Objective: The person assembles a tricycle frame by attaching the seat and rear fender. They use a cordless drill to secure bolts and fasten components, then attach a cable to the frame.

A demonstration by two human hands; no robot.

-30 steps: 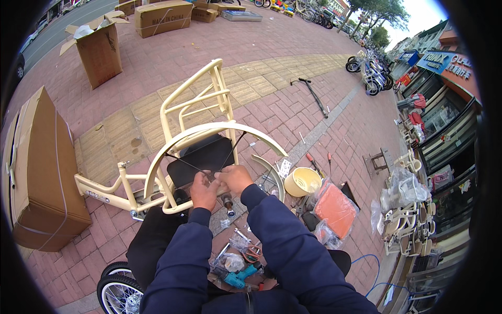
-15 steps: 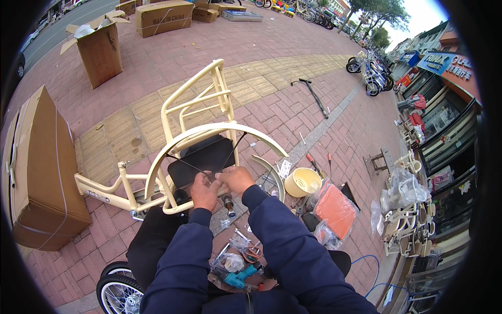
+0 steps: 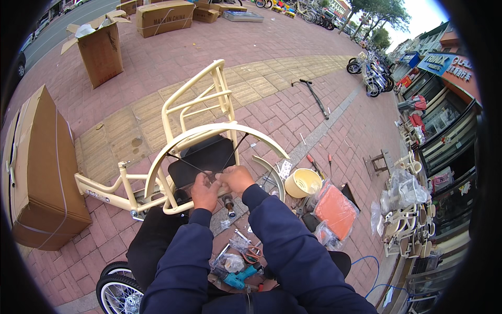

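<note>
My left hand (image 3: 204, 192) and my right hand (image 3: 237, 179) meet close together at the ends of thin black stay rods (image 3: 185, 163) of a cream curved mudguard (image 3: 219, 131). Both hands pinch something small where the rods come together; what it is stays hidden by the fingers. The mudguard arcs over a cream tricycle frame (image 3: 104, 192) with a rear basket rack (image 3: 201, 99), lying on brick paving. A black panel (image 3: 201, 157) sits behind the rods. Just below my right hand lies a small dark metal part (image 3: 229, 203).
A big cardboard box (image 3: 39, 167) stands at left, with more boxes (image 3: 102, 47) farther back. A cream bucket (image 3: 302, 182), an orange packet (image 3: 334, 208), bagged parts (image 3: 230, 260), a teal tool (image 3: 238, 277) and a spoked wheel (image 3: 117, 290) lie near me. Cream parts pile up at right (image 3: 405, 220).
</note>
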